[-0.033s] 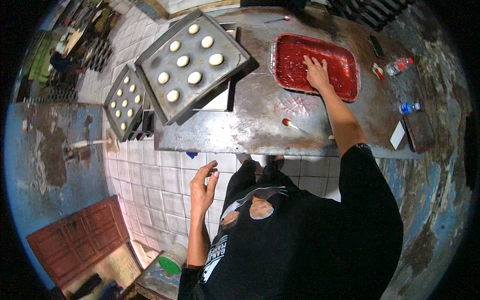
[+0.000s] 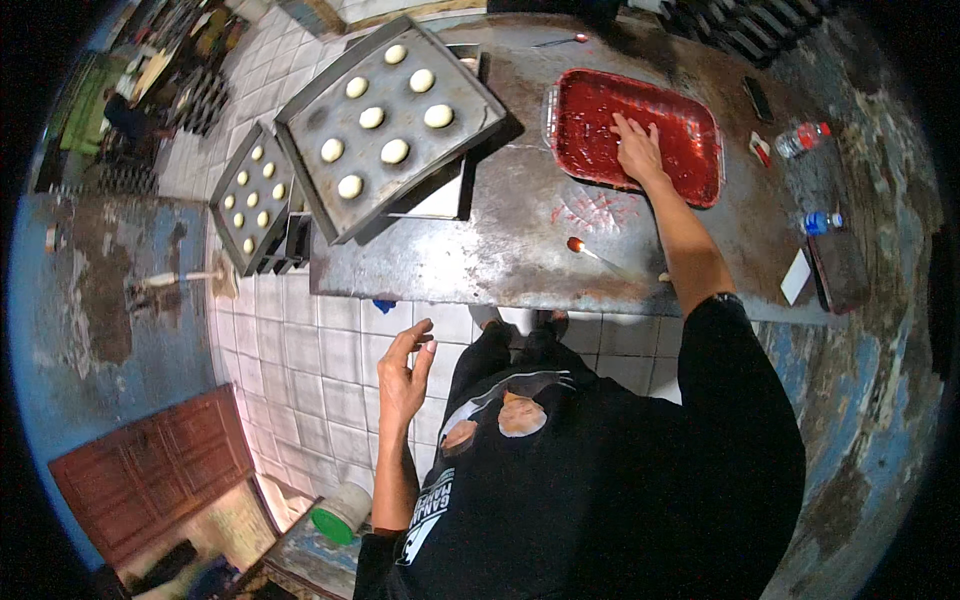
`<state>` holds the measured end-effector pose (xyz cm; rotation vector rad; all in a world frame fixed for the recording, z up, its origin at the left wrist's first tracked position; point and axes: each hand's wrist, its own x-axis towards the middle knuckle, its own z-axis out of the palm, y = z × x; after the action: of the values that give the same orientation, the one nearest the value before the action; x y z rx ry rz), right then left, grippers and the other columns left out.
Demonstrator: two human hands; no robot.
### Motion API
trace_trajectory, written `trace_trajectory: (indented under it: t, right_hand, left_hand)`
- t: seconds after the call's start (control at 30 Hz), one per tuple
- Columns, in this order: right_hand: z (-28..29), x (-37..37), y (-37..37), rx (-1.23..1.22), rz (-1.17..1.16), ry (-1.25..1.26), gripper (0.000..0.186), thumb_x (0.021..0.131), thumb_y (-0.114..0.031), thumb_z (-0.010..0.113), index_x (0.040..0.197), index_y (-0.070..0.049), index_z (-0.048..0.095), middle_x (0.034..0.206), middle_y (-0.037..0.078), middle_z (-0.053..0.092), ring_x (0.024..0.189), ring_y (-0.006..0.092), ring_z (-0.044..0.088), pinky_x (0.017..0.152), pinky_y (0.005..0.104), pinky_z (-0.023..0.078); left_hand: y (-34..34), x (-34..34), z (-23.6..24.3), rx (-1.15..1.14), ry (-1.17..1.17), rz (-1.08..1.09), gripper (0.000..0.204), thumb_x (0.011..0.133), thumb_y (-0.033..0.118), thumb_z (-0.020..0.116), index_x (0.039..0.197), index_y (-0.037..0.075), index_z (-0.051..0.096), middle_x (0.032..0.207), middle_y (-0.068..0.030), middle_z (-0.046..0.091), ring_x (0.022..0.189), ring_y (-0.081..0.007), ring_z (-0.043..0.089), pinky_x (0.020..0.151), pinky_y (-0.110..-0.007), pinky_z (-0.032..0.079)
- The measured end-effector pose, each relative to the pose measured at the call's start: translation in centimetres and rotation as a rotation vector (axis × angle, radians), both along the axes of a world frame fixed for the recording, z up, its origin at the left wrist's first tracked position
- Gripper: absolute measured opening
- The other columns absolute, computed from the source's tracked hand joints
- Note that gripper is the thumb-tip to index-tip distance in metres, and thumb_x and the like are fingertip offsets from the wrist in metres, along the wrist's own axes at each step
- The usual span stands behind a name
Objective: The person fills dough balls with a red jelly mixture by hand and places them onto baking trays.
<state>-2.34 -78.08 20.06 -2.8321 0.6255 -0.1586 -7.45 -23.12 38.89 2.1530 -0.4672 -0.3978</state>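
Observation:
My right hand (image 2: 637, 150) reaches into a deep red-coated rectangular pan (image 2: 690, 130) with metal handles, its fingers spread over the wet red bottom. My left hand (image 2: 405, 365) hangs in front of the metal table (image 2: 400, 270), fingers loosely curved and apart, holding nothing. Below the pan lie red smears (image 2: 590, 210) and a spoon with red on it (image 2: 598, 252). Left of the pan, a large dark baking tray (image 2: 320, 205) holds several pale round dough balls (image 2: 371, 117), resting askew on other trays. A smaller tray of dough balls (image 2: 250, 196) stands further left.
On the table's right are two plastic bottles (image 2: 802, 140) (image 2: 820, 222), a phone (image 2: 757, 98), a white card (image 2: 796, 276) and a dark flat case (image 2: 840, 268); another spoon (image 2: 560, 40) is at the back. A person (image 2: 125, 120) is at upper left. A green-lidded bucket (image 2: 333, 525) stands behind my left arm.
The view has shifted a little, and my right hand's fingers have moved very slightly within the red pan. My left hand keeps much the same pose.

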Motion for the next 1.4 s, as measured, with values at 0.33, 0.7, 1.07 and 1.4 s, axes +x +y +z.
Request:
trace_trajectory:
  t: [0.33,0.7,1.07,1.4]
  right_hand:
    - [10.4,3.0,14.1,1.374,-0.073,-0.398,0.063,0.093,-0.003,0.048,0.151,0.007,0.026,0.131,0.013,0.066,0.133,0.0198,0.049,0.116,0.0315,0.029]
    - [6.9,26.1,36.4,0.766,0.338,-0.115,0.054,0.089,0.000,0.044,0.143,-0.002,0.047,0.143,0.016,0.054,0.137,0.0298,0.048,0.116,0.0380,0.033]
    - [12.3,23.1,44.0,-0.232,0.442,-0.172,0.058,0.082,0.001,0.058,0.139,0.000,0.045,0.119,0.021,0.064,0.123,0.0393,0.054,0.115,0.0623,0.022]
    - [4.1,2.6,44.3,-0.102,0.412,0.311,0.067,0.089,-0.021,0.063,0.148,-0.006,0.037,0.150,0.014,0.045,0.141,0.0369,0.037,0.118,0.0616,0.019]
  left_hand:
    - [3.8,3.4,-0.7,-0.064,-0.022,0.111,0.031,0.094,0.014,0.065,0.122,0.000,0.066,0.111,-0.0160,0.071,0.097,-0.0239,0.068,0.086,-0.034,0.053]
    - [15.9,16.7,-3.7,-0.174,0.004,0.126,0.031,0.095,0.019,0.065,0.121,0.001,0.067,0.109,-0.0169,0.071,0.094,-0.0263,0.069,0.084,-0.036,0.053]
    - [22.9,26.4,-8.0,-0.115,0.058,0.122,0.032,0.096,0.018,0.062,0.124,0.001,0.065,0.116,-0.0165,0.071,0.099,-0.0290,0.070,0.088,-0.037,0.054]
    - [10.3,31.5,-14.8,-0.257,0.456,0.406,0.088,0.092,0.054,0.064,0.145,-0.010,0.036,0.127,-0.0290,0.061,0.116,-0.0343,0.062,0.098,-0.038,0.047]
